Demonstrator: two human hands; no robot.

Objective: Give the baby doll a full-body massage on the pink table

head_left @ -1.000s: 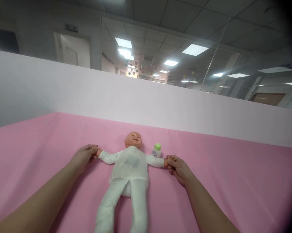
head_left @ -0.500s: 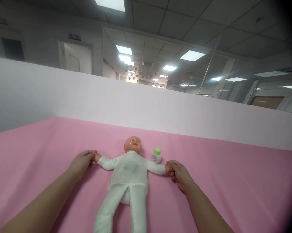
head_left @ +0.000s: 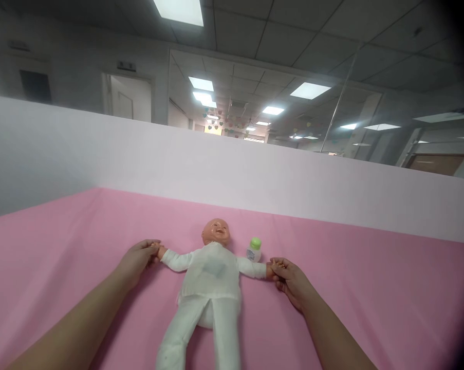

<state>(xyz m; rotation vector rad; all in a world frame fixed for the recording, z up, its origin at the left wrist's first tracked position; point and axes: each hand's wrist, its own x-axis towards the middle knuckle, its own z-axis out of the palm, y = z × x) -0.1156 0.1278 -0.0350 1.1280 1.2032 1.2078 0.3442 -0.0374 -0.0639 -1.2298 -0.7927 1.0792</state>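
Note:
A baby doll point(head_left: 212, 277) in a white top and white trousers lies on its back on the pink sheet point(head_left: 301, 231). Its arms are stretched out to both sides, and its feet fall below the picture's lower edge. My left hand point(head_left: 138, 258) is closed around the doll's hand on the left. On the other side, my right hand point(head_left: 291, 280) pinches the doll's other hand between thumb and fingers. Just above the doll's arm on the right is a small clear bottle point(head_left: 254, 250) with a green cap and a label.
Behind the sheet runs a low white partition point(head_left: 216, 164), bending toward me at the left. Beyond it are a glass window point(head_left: 278, 103), a doorway point(head_left: 129, 97) and lit ceiling panels point(head_left: 180, 11).
The whole scene has shifted slightly right and down in the picture as the camera moved. Both hands keep hold of the doll's hands, and its arms look nearly unchanged.

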